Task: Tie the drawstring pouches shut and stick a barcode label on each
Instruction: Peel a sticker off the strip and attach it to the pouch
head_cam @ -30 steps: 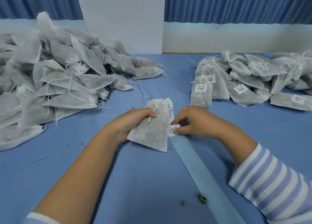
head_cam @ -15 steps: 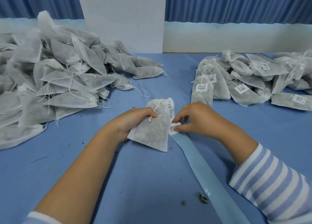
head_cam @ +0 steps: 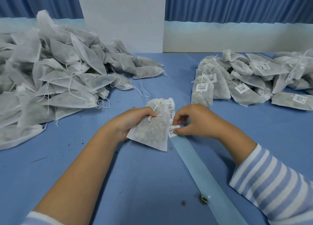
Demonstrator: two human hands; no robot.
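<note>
A white, translucent non-woven drawstring pouch (head_cam: 149, 133) filled with dark, crumbly matter sits at the middle of the blue cloth-covered table (head_cam: 118, 177), lifted at its neck and tilted, with its lower edge near the cloth. The left hand (head_cam: 133, 121) grips it: the fingers curl round the gathered neck and the thumb presses on the knotted white drawstring (head_cam: 155, 114), so the pouch is already tied. Just to its right, the right hand (head_cam: 194, 121) pinches a small white barcode label (head_cam: 173, 130) between thumb and forefinger, while its other fingers are bent above. The label sits at the far end of a long pale blue backing strip (head_cam: 205, 174), which runs slantwise toward the near right edge, and it lies just beside the pouch's right edge; whether it is fully free of the strip cannot be told. The two hands are close but not touching each other. Behind the pouch a small roll of white barcode labels (head_cam: 170, 104) peeks out. On the left lies a big heap of unlabelled white pouches (head_cam: 59, 75) with loose strings; on the right, well apart from it, is a lower heap of tied pouches bearing barcode labels (head_cam: 254, 79). A blue-and-white striped sleeve (head_cam: 271, 187) covers the right forearm. A few dark crumbs (head_cam: 203, 198) lie on the cloth beside the strip. At the back stand a white panel (head_cam: 122, 18) and a pleated blue curtain (head_cam: 237, 2).
</note>
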